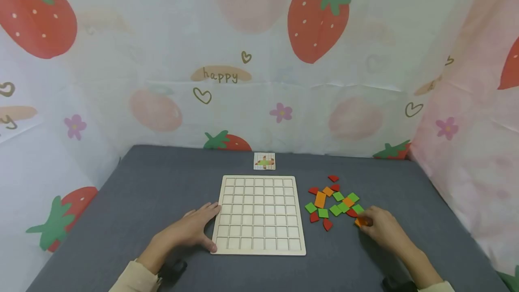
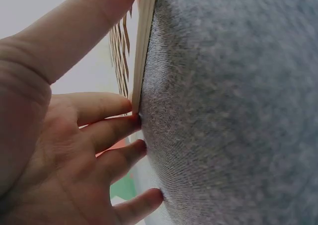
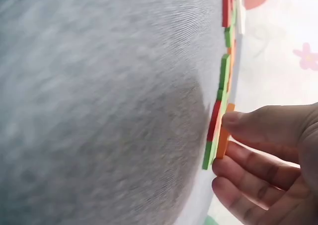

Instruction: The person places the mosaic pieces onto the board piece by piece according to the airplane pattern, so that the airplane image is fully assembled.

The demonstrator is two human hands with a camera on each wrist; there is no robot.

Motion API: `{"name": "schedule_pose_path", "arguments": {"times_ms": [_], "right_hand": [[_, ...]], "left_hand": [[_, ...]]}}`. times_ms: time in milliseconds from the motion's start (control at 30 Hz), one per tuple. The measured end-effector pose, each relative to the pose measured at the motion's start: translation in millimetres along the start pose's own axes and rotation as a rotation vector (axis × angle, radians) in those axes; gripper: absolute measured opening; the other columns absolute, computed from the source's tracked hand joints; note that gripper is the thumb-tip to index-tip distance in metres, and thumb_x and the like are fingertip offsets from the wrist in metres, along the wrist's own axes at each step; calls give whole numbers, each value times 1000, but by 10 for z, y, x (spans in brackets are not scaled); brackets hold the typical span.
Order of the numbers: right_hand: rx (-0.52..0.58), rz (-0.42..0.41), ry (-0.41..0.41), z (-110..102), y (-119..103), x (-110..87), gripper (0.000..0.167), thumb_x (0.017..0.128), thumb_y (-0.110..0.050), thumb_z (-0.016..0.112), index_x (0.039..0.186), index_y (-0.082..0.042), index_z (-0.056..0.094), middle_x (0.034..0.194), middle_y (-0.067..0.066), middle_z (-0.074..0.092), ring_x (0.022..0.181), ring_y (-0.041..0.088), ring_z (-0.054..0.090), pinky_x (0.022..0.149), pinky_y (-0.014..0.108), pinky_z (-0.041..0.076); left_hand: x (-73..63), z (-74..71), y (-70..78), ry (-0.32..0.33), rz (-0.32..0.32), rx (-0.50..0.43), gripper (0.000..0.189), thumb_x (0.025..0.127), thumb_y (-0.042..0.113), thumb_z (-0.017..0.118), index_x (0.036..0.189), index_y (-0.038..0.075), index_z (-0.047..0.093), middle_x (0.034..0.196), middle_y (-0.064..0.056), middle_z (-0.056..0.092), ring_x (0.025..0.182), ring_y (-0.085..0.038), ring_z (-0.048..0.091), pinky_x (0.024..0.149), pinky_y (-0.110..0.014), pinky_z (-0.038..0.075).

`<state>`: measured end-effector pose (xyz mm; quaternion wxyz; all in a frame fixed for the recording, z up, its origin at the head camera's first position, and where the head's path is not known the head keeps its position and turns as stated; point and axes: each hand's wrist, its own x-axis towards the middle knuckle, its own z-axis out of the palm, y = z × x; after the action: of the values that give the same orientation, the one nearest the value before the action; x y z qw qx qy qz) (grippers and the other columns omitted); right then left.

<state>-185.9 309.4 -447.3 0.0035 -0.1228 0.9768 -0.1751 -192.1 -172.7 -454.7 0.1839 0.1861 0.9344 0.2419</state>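
Observation:
A pale wooden board with a square grid [image 1: 259,214] lies flat on the grey table. My left hand [image 1: 190,229] rests at its left side, fingertips touching the edge and thumb on the near left corner. In the left wrist view, the fingers [image 2: 112,130] are extended along the board's side [image 2: 144,41]. To the right of the board, my right hand [image 1: 381,226] pinches an orange tile [image 3: 223,143] between thumb and fingers. That tile is at the near right end of a loose group of pieces, partly hidden by the fingertips.
Green tiles [image 1: 323,213], orange tiles [image 1: 320,199] and red rounded pieces [image 1: 327,224] lie scattered right of the board, some overlapping. A small picture card [image 1: 264,161] lies beyond the board. A strawberry-printed cloth [image 1: 259,57] hangs behind the table.

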Motion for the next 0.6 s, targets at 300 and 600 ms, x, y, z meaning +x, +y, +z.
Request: {"name": "schedule_pose_path", "arguments": {"times_ms": [300, 600], "right_hand": [[48, -29, 23, 2, -103, 92, 24, 79, -8, 77, 102, -3, 74, 81, -1, 58, 70, 10, 47, 59, 25, 39], [74, -87, 34, 81, -291, 266, 22, 80, -8, 76, 101, -5, 74, 89, 2, 66, 77, 14, 56, 65, 31, 48]], "left_hand": [[43, -17, 14, 4, -19, 12, 110, 61, 35, 89, 150, 0, 34, 158, -19, 31, 148, -40, 22, 113, -65, 19], [16, 14, -13, 9, -45, 8, 110, 60, 36, 89, 150, 2, 35, 158, -17, 32, 148, -38, 24, 114, -64, 20]]}}
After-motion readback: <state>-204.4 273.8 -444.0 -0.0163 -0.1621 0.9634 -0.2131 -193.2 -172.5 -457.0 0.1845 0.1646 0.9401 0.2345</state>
